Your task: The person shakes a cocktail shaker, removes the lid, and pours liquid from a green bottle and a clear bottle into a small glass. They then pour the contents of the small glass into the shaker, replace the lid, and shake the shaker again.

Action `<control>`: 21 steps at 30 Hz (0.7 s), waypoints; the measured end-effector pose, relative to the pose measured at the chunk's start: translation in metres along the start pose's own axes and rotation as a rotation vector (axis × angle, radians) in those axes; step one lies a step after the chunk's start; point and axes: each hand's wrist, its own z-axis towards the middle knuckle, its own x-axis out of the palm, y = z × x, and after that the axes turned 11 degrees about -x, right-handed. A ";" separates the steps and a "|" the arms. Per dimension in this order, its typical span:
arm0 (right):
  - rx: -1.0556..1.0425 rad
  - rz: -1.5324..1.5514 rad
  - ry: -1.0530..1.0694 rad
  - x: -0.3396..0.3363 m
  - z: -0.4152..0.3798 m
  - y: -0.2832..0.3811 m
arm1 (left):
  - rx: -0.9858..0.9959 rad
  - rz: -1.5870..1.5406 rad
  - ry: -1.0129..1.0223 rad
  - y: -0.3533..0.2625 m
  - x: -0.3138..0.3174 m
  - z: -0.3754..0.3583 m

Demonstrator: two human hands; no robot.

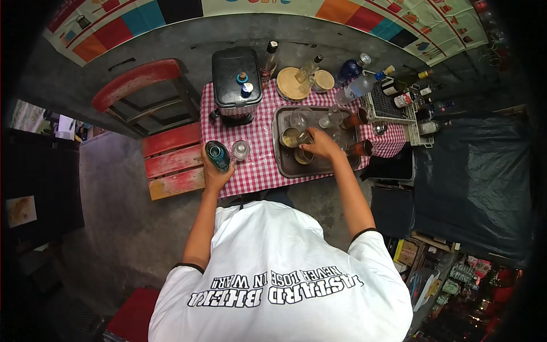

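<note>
My left hand (215, 175) is wrapped round a dark teal glass bottle (217, 155) at the table's front left, its open mouth facing up. Just right of it a clear glass jar or decanter (240, 151) stands on the checked cloth. My right hand (322, 143) reaches over the brown tray (280, 164), fingers curled together at the rim of a clear drinking glass (290, 137). Another glass (303, 156) sits directly below these fingers, partly covered by them. More clear glasses (330, 118) and two reddish-brown tumblers (360, 149) stand on the tray.
A black lidded bin (235, 80) with small items on top stands at the back left. Wooden-topped round containers (293, 84) and several bottles (350, 71) line the back edge. At right is a wire rack (393, 102) of bottles; at left, a red chair (172, 151).
</note>
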 end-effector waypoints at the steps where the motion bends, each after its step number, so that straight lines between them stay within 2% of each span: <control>1: -0.002 -0.006 0.004 -0.003 0.001 0.001 | 0.024 0.013 -0.008 0.001 0.000 0.000; 7: -0.016 -0.110 0.037 -0.028 0.001 0.017 | 0.007 0.020 -0.014 0.008 0.003 0.000; 12: -0.034 -0.214 0.156 -0.053 0.004 0.033 | -0.004 0.011 -0.014 0.014 0.005 0.001; 16: -0.054 -0.253 0.202 -0.045 0.015 0.031 | -0.007 0.031 -0.019 0.010 0.005 0.002; 19: -0.018 -0.262 0.308 -0.030 0.030 0.026 | -0.007 0.033 -0.016 0.011 0.004 0.002; 21: 0.020 -0.376 0.408 -0.019 0.038 0.021 | -0.009 0.016 -0.001 0.011 0.004 0.002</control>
